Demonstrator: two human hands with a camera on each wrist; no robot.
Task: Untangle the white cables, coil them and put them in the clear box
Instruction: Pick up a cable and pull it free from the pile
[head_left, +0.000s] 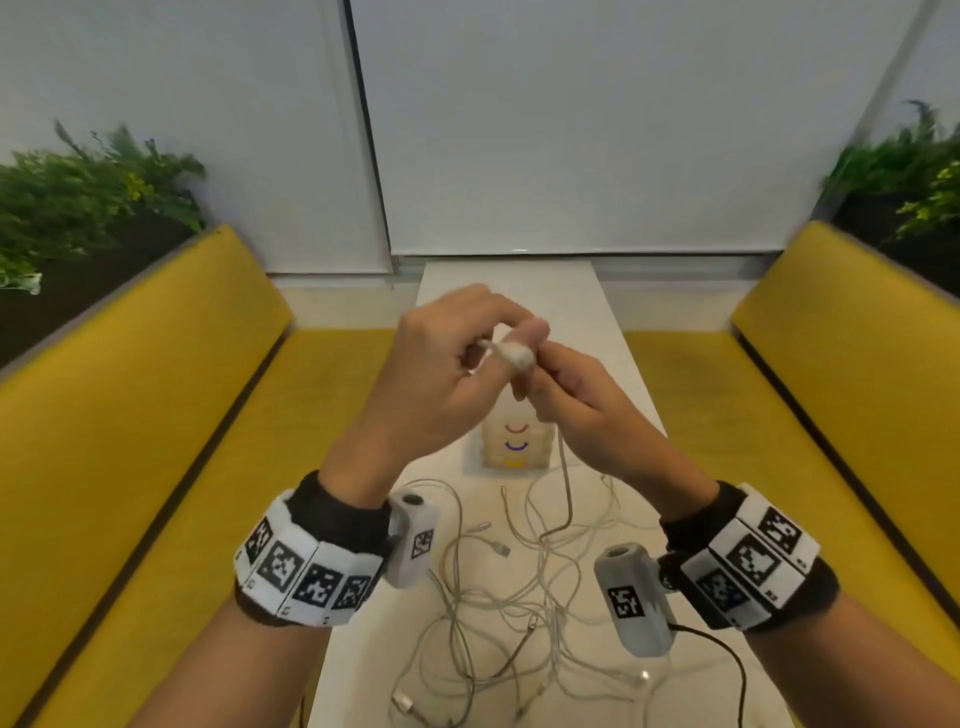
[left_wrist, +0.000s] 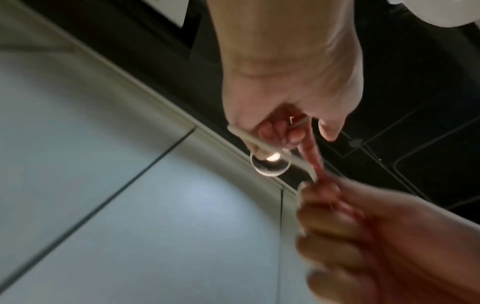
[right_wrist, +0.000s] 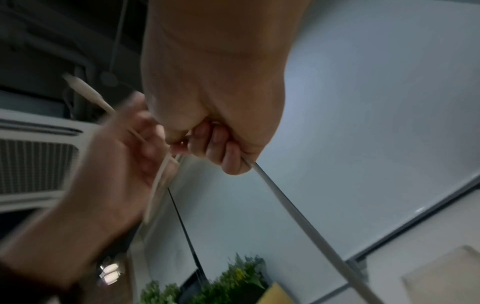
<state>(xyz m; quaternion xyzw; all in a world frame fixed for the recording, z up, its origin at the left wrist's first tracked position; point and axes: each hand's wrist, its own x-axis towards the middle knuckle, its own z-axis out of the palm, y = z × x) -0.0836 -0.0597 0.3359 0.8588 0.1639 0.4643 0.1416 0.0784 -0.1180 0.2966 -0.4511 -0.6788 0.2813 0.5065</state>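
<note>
Both hands are raised above the white table (head_left: 608, 322). My left hand (head_left: 493, 338) holds a small coil of white cable (head_left: 514, 357) wound around its fingers. My right hand (head_left: 530, 387) grips the same cable just beside the coil. From the right fist the cable's free length (head_left: 567, 483) hangs down to a tangle of white cables (head_left: 519, 592) on the table. In the right wrist view the cable (right_wrist: 298, 211) leaves my curled right fingers (right_wrist: 221, 148), and a white connector (right_wrist: 83, 88) sticks out past the left hand (right_wrist: 116, 164). A pale box (head_left: 514, 444) with coloured arcs stands beyond the tangle.
Yellow benches (head_left: 156, 415) run along both sides of the narrow table. Planters with green plants (head_left: 78, 197) stand behind each bench. White blinds (head_left: 571, 130) close the far end. A black wire (head_left: 727, 654) trails from the right wrist camera over the table's near right part.
</note>
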